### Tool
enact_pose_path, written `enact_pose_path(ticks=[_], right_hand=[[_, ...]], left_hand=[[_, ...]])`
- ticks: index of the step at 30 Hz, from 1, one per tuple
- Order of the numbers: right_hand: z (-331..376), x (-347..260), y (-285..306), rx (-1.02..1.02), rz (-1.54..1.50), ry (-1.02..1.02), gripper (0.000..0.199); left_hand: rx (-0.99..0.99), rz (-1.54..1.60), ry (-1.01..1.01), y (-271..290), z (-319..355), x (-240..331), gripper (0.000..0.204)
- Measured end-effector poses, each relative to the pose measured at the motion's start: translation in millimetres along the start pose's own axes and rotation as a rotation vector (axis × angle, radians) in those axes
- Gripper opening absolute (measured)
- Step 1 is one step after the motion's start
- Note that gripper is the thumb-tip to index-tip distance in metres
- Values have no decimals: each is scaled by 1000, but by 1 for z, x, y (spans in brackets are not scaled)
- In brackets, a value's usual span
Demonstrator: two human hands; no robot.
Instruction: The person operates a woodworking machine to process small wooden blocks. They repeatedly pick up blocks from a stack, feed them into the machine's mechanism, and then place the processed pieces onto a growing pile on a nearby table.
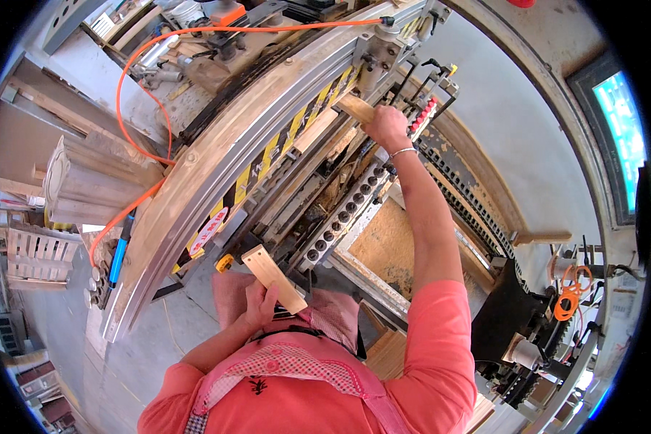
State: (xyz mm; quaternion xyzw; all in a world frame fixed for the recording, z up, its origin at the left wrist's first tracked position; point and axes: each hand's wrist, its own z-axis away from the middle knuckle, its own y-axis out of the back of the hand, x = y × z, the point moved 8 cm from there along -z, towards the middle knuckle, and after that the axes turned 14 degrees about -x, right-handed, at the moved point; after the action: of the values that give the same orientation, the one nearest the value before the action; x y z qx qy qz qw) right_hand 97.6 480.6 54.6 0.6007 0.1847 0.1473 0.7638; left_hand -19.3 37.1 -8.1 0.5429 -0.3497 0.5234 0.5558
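A short flat wooden piece (pixel 273 277) with small holes near its far end is gripped by my left hand (pixel 259 305), in front of my pink apron. My right arm reaches out to the far end of the machine. There my right hand (pixel 388 129) is closed on another wooden piece (pixel 355 108), beside the metal clamp fittings (pixel 377 59). Between the two hands runs a machine rail (pixel 343 215) with a row of round black knobs. A further pale wooden strip (pixel 316 131) lies along the yellow-and-black striped edge.
A long metal beam (pixel 217 134) curves along the left, with an orange air hose (pixel 120 108) over it. A blue air gun (pixel 118 253) hangs at its near end. Sawdust covers a panel (pixel 387 242) right of the knobs. A lit screen (pixel 620 137) stands far right.
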Motion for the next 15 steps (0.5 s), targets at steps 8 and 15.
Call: enact_pose_path(ticks=[8, 15], right_hand=[[-6, -1, -4, -16, 17, -18, 37], [-9, 2, -7, 10, 75, -42, 39]], left_hand=[[-62, 204, 108, -4, 6, 6, 23], [147, 577, 191, 9, 41, -2, 28]])
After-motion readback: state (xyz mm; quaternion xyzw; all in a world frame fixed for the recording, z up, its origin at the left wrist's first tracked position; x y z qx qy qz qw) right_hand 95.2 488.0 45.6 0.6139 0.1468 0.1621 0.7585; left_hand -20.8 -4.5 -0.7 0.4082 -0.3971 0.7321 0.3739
